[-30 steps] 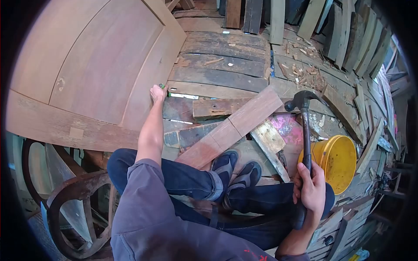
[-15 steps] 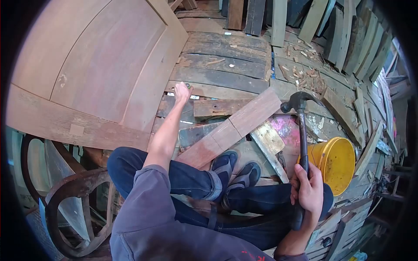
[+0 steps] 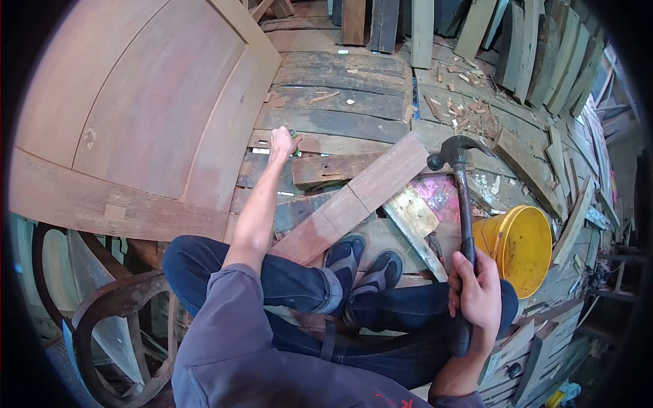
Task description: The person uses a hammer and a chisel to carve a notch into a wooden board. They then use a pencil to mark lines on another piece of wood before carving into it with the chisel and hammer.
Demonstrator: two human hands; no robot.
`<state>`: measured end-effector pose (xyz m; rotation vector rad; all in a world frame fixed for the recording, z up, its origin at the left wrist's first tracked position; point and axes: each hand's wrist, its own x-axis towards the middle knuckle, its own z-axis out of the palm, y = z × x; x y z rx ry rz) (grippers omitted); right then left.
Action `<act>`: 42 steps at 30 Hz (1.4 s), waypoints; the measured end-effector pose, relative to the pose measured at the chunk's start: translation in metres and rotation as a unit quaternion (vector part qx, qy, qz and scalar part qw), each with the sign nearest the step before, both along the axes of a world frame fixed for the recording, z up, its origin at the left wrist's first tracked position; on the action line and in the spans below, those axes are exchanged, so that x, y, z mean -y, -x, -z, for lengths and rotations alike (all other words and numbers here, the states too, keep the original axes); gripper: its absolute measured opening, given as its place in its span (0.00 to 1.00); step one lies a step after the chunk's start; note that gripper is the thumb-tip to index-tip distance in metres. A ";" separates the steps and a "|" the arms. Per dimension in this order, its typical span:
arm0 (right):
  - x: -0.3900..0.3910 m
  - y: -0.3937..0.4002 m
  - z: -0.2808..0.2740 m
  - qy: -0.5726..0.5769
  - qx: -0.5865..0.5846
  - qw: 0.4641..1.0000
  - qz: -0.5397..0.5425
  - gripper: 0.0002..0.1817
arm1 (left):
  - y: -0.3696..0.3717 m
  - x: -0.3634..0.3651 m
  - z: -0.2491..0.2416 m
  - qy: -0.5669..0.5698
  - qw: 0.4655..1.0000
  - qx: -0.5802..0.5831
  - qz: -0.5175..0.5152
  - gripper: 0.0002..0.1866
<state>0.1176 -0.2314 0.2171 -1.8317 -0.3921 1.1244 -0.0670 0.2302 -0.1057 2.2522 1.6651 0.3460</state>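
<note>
Since a second ago, the left hand (image 3: 282,141) has slid rightward off the edge of the wooden panel (image 3: 160,102) and is now over the floorboards (image 3: 333,119), while the right hand has kept its hold. Seen from the head camera, the left arm reaches up to the upper centre of the frame, its hand closed in a fist around a small object with green parts (image 3: 296,152); the fingers hide most of it, so what it is cannot be told. At lower right, the right hand (image 3: 477,289) grips a claw hammer (image 3: 464,211) by the lower handle, the head raised towards the upper right, near the right knee (image 3: 502,306). Just right of the handle stands a yellow bucket (image 3: 488,236). Across the centre a reddish plank (image 3: 371,189) lies diagonally, crossed by dark lines, over a worn board with a hole (image 3: 330,169). A paler plank (image 3: 411,211) lies beside it, near a pink patch (image 3: 441,195). Both shoes (image 3: 344,257) rest below the plank. Wood chips (image 3: 471,114) litter the upper right, under leaning boards (image 3: 537,58), and a curved dark wooden frame (image 3: 112,299) fills the lower left.
</note>
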 end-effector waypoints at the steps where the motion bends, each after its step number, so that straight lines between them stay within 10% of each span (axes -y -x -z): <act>1: 0.000 0.000 0.000 0.002 -0.001 1.000 0.000 0.14 | -0.001 0.002 0.004 -0.005 1.000 0.010 0.000 0.24; 27: 0.010 -0.006 0.008 -0.007 0.022 1.000 -0.017 0.16 | 0.031 -0.001 0.002 0.047 0.996 0.023 -0.065 0.28; 42: 0.007 -0.015 0.015 -0.025 0.015 1.000 -0.003 0.15 | 0.056 -0.073 -0.268 0.034 0.999 0.028 -0.012 0.23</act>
